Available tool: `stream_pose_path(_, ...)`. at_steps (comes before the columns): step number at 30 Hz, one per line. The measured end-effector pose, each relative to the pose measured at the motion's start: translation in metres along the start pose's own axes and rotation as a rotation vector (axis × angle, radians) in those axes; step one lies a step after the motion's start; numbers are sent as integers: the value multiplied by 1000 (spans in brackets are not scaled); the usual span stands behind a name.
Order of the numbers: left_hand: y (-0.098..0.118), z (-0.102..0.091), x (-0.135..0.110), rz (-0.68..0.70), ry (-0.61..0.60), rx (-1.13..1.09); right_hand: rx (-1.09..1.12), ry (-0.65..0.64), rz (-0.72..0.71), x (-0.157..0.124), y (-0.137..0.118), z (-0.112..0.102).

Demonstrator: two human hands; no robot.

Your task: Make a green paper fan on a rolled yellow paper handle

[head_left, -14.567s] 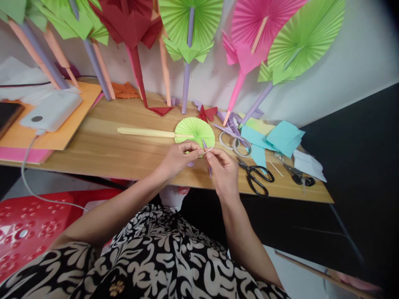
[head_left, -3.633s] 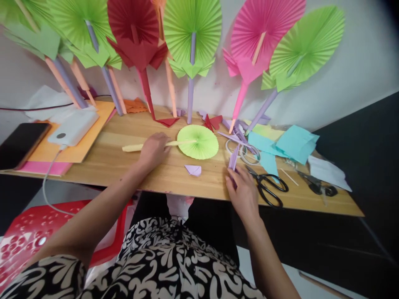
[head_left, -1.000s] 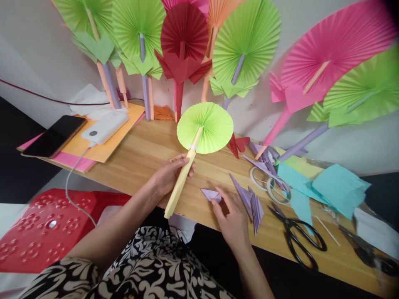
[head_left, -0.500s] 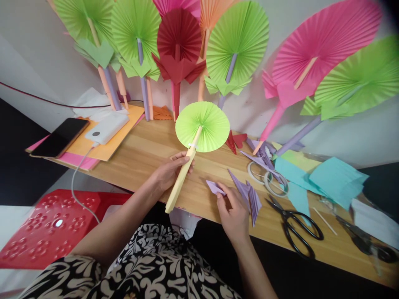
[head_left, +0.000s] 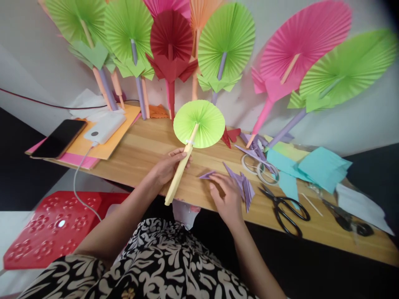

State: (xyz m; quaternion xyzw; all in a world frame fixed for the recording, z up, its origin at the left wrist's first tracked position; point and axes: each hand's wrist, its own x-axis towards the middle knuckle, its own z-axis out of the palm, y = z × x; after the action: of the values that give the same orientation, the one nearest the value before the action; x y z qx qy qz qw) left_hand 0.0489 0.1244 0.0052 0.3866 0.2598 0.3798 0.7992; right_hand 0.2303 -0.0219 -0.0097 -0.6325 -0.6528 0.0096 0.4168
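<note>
My left hand [head_left: 171, 167] is closed around the pale yellow handle of a round, pleated green paper fan [head_left: 207, 131]. The fan is held above the table's front part, its disc tilted away from me and its handle end toward me. My right hand [head_left: 229, 199] has its thumb apart from its curved fingers. Its fingertips touch a small folded purple paper piece [head_left: 205, 175] on the table. Just beyond that hand lie more pleated purple paper pieces [head_left: 247, 191]. Black-handled scissors [head_left: 285, 209] lie to its right.
Several finished paper fans [head_left: 226, 41] lean on the wall behind the wooden table [head_left: 140, 143]. Tape rolls [head_left: 267, 172], blue paper [head_left: 324, 168] and a second pair of scissors [head_left: 346, 218] lie right. A phone [head_left: 59, 138] and a cabled white power bank [head_left: 105, 126] sit left. A red stool [head_left: 46, 228] stands below.
My right thumb has moved apart from the fingers, which now rest over the small purple piece. The left hand still holds the fan. The view has shifted slightly.
</note>
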Motion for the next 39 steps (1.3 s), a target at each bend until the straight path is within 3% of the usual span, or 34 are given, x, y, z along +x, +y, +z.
stream_pose_path(3, 0, -2, 0, -13, -9, 28, 3, -21, -11, 0, -3, 1)
stream_pose_path(10, -2, -2, 0, -9, -60, 122, 30, 82, -25, -4, -2, -1)
stream_pose_path(17, -2, 5, -3, -13, -99, 183, 59, 11, -24, -5, 2, 1)
stream_pose_path(28, 6, 3, -4, -211, -175, -246, 66, -29, -17, -3, 2, -1)
stream_pose_path(34, 6, -2, -5, -211, -256, -341, 67, -41, -5, -3, 2, -1)
stream_pose_path(39, 6, 1, -4, -286, -237, -365, 66, -43, -12, -3, 3, -1)
